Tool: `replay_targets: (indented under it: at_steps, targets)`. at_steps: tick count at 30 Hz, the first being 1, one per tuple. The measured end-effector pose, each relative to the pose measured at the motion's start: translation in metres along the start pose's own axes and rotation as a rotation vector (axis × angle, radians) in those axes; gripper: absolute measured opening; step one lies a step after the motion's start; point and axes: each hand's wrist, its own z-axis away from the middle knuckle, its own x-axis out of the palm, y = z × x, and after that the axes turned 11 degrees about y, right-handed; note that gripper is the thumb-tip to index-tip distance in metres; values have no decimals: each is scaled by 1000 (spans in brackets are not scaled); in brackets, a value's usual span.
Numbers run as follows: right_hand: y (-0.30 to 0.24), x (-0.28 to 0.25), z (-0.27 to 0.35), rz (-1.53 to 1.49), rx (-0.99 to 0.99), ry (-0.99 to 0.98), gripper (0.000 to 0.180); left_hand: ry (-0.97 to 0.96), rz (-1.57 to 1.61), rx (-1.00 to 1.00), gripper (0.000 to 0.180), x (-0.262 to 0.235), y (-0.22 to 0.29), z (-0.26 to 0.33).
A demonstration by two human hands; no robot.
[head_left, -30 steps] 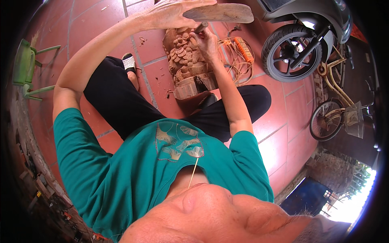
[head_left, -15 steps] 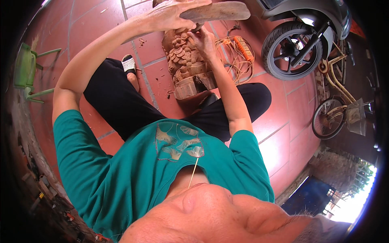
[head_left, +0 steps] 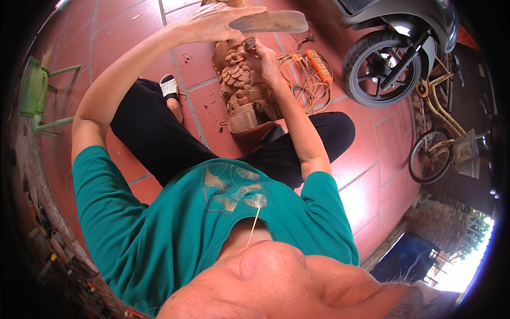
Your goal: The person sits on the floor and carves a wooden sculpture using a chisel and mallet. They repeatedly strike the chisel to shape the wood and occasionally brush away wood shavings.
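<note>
Gripping a flat wooden mallet point(head_left: 271, 21) in the left hand point(head_left: 212, 21), fingers wrapped tight round its near end, the person holds it raised just above the short chisel point(head_left: 248, 42) that the right hand point(head_left: 265, 58) pinches closed against the top of a carved wooden figure point(head_left: 244, 80). The chief risk, as I judge it, is a glancing blow: the mallet's face sits close over the right hand's knuckles, and a strike that lands off the chisel's butt could catch the fingers or skid the edge across finished carving. The figure also stands free on the red floor tiles point(head_left: 212, 111), braced only by the legs either side of it below the grip, so a hard tap might rock it or split a thin detail. The figure itself is pale reddish wood, upright, directly under both hands, its side cut with rows of overlapping scales above a squared block base; wood chips lie beside it. A coil of orange cable point(head_left: 308, 69) rests just to the right of the right hand.
</note>
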Motion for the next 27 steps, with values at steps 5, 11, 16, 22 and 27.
replay_targets:
  at_steps: [5, 11, 16, 22, 27]
  targets:
    - [-7, -6, -16, -210, 100, 191, 22, 14, -71, 117, 78, 3, -20, -4]
    - [-9, -8, -8, -141, 136, 122, 22, -184, 155, 98, 77, -35, 0, -10]
    - [-14, -3, -8, -112, 159, 98, 21, -30, 37, 114, 79, -24, 14, -1]
    - [-22, -2, -11, -83, 154, 91, 22, 30, -1, 133, 80, -19, 9, 4]
    - [-3, 4, -7, -93, 139, 177, 25, 11, 52, 162, 80, -15, 13, 1]
